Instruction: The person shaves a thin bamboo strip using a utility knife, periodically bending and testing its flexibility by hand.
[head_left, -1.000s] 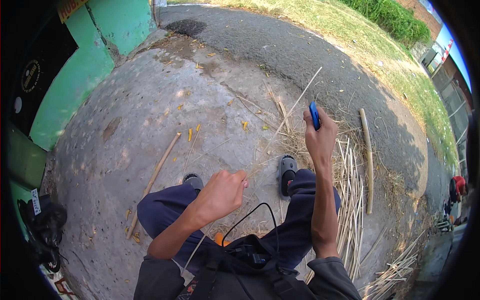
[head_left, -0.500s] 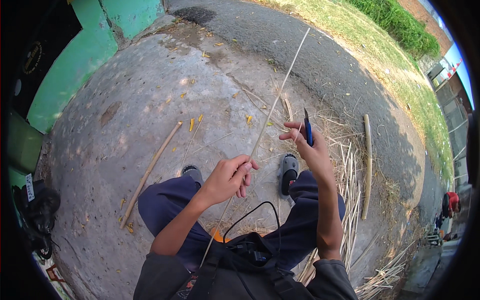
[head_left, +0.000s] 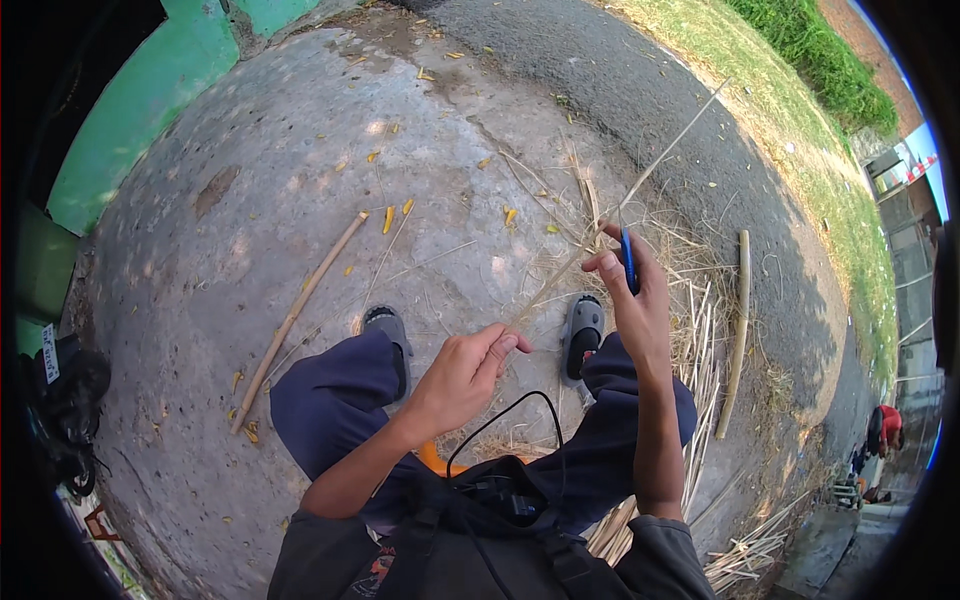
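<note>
Left hand (head_left: 462,382) pinched one pale strip (head_left: 655,167), angled toward one o'clock; right hand (head_left: 640,300) gripped one blue knife (head_left: 628,262) in its curled fingers, presumably to leave thumb and forefinger free at the strip. Counted two thick sticks (head_left: 741,320), at nine and three o'clock, and two grey sandals (head_left: 586,312), between them.

Dark sleeves (head_left: 662,552), navy trousers (head_left: 330,405)

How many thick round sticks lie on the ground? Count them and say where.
2: one stick on the left, another stick on the right, beside the pile of thin strips. More could be hidden under that pile.
</note>
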